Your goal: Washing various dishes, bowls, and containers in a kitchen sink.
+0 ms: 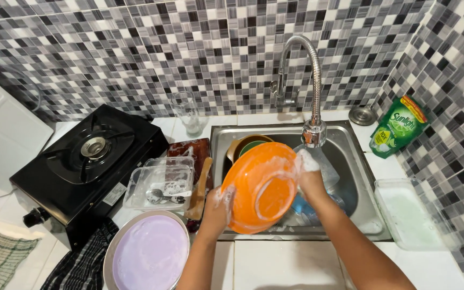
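An orange plastic plate [259, 185], streaked with soap foam, is tilted up over the steel sink [350, 161]. My left hand [218, 207] grips its lower left rim, foam on the fingers. My right hand [310, 172] is closed on a soapy sponge [307, 159] pressed against the plate's upper right rim. The curved tap [313, 131] hangs just above my right hand. Behind the plate, brown and green bowls [245, 146] sit in the basin, partly hidden.
A black single-burner gas stove [89, 161] stands at left. Beside it are a clear plastic container with spoons [159, 185], a wooden spatula [200, 188], a drinking glass [186, 113] and a lilac plate on a steel one [149, 252]. A green detergent pouch [398, 126] and soapy tub [412, 212] sit right.
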